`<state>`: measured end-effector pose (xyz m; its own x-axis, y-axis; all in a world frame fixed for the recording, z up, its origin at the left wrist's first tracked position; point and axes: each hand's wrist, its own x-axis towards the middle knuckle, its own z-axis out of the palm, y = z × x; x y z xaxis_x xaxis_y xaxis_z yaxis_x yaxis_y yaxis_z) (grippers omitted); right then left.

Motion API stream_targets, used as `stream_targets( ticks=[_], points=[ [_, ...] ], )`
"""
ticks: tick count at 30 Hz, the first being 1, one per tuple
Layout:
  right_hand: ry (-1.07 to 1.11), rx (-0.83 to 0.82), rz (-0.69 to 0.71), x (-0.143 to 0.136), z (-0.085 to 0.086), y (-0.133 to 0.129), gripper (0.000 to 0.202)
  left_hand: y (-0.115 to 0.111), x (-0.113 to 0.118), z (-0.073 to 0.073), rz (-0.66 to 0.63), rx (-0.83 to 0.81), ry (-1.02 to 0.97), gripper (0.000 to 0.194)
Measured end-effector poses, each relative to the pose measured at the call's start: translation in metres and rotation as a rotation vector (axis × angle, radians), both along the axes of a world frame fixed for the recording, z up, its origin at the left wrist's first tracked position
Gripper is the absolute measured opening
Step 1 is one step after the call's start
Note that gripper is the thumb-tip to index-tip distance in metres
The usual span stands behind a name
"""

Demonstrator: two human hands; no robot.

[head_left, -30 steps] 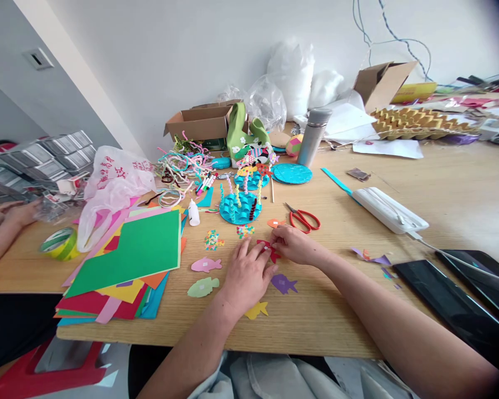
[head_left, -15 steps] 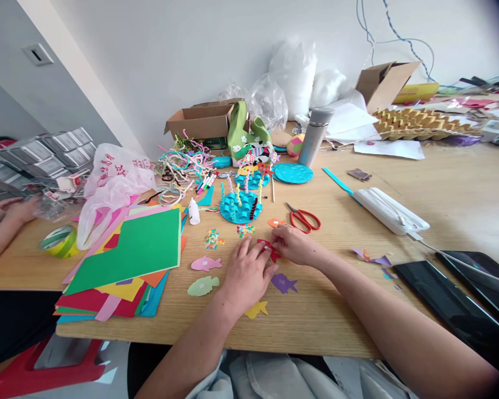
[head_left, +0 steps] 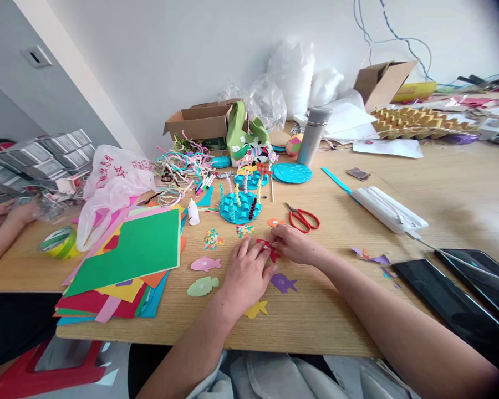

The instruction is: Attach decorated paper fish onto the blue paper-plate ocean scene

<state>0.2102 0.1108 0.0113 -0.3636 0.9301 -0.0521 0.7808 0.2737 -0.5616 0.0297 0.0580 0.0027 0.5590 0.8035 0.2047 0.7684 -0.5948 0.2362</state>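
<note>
A red paper fish [head_left: 273, 254] with a small white square lies flat on the table between my hands. My left hand [head_left: 246, 275] rests over its left side, palm down with fingers spread. At its upper right edge the fingers of my right hand [head_left: 293, 244] are pinched together; their tips are partly hidden. Around them lie a pink fish [head_left: 205, 264], a light green fish [head_left: 202, 286], a purple fish [head_left: 283, 283], a yellow fish [head_left: 256, 310] partly under my left wrist, and an orange fish [head_left: 275, 222]. Most bear a small white square.
Red-handled scissors [head_left: 303, 219] lie beyond my right hand. A blue disc with curled stems [head_left: 240, 208], a glue bottle [head_left: 193, 212] and confetti piles [head_left: 212, 239] stand ahead. Coloured paper [head_left: 149, 238] covers the left, a power bank [head_left: 388, 210] the right. Another person's hands [head_left: 20, 213] are far left.
The view has shifted very slightly. My hands stay at the red fish with almost no movement; the other person's hands at far left have moved a little.
</note>
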Motion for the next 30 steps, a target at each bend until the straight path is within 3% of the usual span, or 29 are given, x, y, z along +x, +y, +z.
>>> stream_targets(
  ticks=[30],
  points=[
    [-0.014, -0.011, -0.022, -0.0019, 0.0005, -0.0004, 0.013, -0.0001, -0.0003, 0.0004, 0.000, -0.011, 0.013, 0.040]
  ],
)
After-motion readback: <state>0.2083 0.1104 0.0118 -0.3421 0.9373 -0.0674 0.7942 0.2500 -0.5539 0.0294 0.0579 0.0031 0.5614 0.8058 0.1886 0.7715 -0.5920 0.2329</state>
